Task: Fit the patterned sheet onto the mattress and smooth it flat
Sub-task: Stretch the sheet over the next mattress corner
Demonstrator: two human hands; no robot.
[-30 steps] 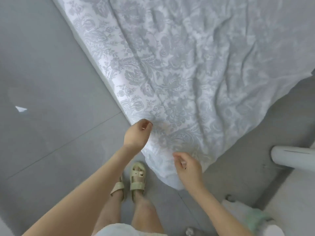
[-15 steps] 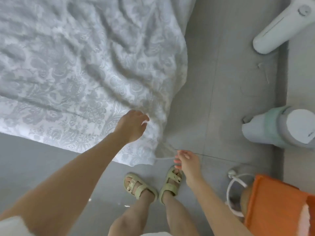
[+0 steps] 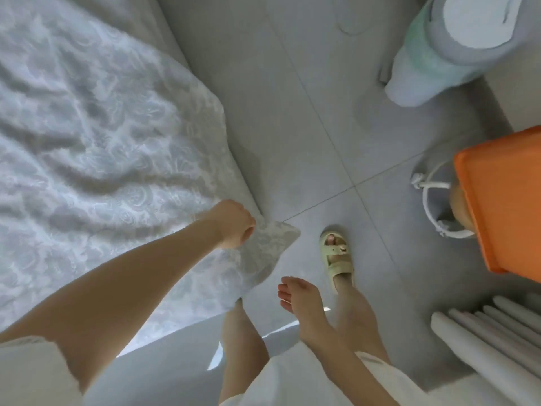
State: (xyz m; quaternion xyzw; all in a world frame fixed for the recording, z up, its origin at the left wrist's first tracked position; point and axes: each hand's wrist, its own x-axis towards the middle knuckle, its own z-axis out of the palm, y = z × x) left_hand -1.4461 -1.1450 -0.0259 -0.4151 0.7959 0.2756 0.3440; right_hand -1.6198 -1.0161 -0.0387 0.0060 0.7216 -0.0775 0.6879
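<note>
The patterned sheet [image 3: 96,159], pale grey-white with a floral print, lies wrinkled over the mattress [image 3: 152,24] on the left. Its loose corner [image 3: 272,244] hangs over the mattress corner toward the floor. My left hand [image 3: 232,222] is closed on the sheet right at that corner. My right hand [image 3: 298,297] hovers lower right of the corner, fingers apart, holding nothing and apart from the cloth.
Grey tiled floor [image 3: 307,127] fills the middle. A pale green and white appliance [image 3: 433,54] stands at top right, an orange box [image 3: 503,206] and a white wire stand [image 3: 433,206] at right, a white radiator [image 3: 491,341] at bottom right. My sandalled foot [image 3: 336,256] stands near the corner.
The view has swung right around the bed corner. My left hand still grips the sheet corner; my right hand has let go of the sheet edge and dropped away, open.
</note>
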